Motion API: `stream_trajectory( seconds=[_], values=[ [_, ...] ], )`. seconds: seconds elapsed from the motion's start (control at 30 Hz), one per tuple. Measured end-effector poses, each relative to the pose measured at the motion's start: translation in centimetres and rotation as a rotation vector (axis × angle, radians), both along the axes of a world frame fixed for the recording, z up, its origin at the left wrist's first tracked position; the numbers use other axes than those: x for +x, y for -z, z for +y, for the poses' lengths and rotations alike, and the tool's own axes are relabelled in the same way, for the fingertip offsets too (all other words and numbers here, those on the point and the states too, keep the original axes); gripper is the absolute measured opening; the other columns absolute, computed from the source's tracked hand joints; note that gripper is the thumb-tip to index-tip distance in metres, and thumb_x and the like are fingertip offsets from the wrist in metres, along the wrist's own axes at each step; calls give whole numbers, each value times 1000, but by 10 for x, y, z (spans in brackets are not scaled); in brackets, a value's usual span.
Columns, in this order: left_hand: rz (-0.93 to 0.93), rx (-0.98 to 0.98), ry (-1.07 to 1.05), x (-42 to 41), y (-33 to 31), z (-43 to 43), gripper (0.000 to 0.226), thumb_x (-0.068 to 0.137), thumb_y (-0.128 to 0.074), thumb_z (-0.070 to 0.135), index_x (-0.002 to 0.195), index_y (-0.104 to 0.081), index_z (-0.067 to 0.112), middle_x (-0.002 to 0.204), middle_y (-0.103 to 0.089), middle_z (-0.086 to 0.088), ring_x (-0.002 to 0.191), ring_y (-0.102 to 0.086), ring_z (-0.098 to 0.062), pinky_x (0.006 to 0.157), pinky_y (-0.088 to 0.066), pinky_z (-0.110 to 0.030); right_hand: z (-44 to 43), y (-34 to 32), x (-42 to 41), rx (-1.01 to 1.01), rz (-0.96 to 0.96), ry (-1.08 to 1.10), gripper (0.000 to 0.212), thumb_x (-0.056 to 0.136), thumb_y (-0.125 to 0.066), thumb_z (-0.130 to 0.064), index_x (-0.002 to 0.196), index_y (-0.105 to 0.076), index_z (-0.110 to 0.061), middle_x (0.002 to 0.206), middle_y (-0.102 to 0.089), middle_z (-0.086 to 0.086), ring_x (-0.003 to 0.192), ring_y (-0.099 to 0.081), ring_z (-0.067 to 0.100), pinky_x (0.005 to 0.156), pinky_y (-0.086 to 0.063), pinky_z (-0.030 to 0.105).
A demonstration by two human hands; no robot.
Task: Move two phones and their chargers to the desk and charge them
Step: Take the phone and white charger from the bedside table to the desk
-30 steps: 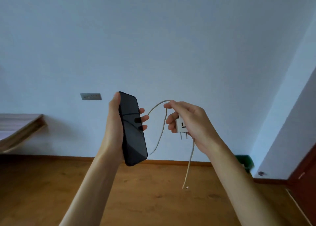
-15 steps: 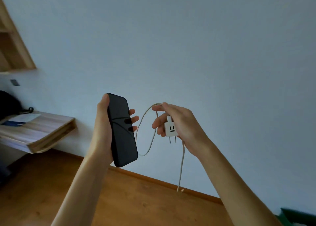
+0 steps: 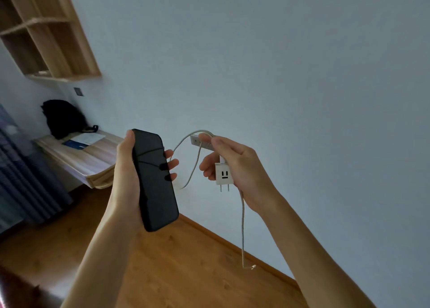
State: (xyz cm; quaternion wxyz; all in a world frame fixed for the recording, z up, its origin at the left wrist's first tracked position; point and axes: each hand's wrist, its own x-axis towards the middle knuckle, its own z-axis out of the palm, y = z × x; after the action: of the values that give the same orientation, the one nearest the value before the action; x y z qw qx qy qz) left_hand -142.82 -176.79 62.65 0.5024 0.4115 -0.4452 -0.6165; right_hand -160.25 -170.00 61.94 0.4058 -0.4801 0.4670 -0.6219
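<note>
My left hand (image 3: 126, 168) grips a black phone (image 3: 154, 179), held upright in mid-air with its dark screen facing me. To its right, my right hand (image 3: 235, 165) holds a white charger plug (image 3: 223, 174) with its two prongs pointing down. The charger's pale cable (image 3: 242, 226) loops over my right fingers and hangs down, its free connector end dangling above the floor. The wooden desk (image 3: 93, 158) stands against the wall at the left, behind the phone. Only one phone and one charger are in view.
A black bag (image 3: 62, 119) and papers (image 3: 83, 140) lie on the desk. Wooden wall shelves (image 3: 53, 35) hang above it. A wall socket (image 3: 78, 91) sits over the desk, and another wall socket (image 3: 204, 142) shows behind my right fingers. Dark curtains (image 3: 28, 182) hang at the far left.
The view has swung left, bringing the desk, bag and shelves further into sight. Both hands keep their hold on the phone and charger.
</note>
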Motion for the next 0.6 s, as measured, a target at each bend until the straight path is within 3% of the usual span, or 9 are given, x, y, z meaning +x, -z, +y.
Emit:
stream_trajectory(
  seconds=[0.27,0.37,0.47,0.6],
  values=[
    [18,-21,-47,63,0,-139,86,91,-39,73,137,-56,2,127,-67,-23,98,-69,-30,84,-54,-43,-151,0,59,-11,12,-53,25,101,-49,-35,113,-71,-31,76,-75,1,64,-67,9,58,-53,18],
    [10,-13,-87,93,-8,-195,81,88,-42,74,128,-64,7,118,-73,-17,95,-72,-29,92,-55,-49,-211,-7,87,-30,2,-72,25,101,-49,-34,114,-71,-30,75,-75,2,64,-66,10,59,-54,20],
    [29,0,-114,123,-13,-247,73,86,-47,74,111,-73,11,104,-78,-11,83,-76,-23,78,-60,-41,-267,-14,114,-51,-12,-86,26,101,-50,-35,116,-70,-30,75,-75,1,63,-66,10,60,-54,20],
    [7,16,-142,158,-8,-307,72,83,-47,78,104,-79,17,108,-78,-7,91,-77,-22,79,-58,-37,-335,-10,147,-50,-8,-139,26,101,-50,-36,117,-70,-30,74,-74,1,64,-66,10,61,-55,22]
  ],
)
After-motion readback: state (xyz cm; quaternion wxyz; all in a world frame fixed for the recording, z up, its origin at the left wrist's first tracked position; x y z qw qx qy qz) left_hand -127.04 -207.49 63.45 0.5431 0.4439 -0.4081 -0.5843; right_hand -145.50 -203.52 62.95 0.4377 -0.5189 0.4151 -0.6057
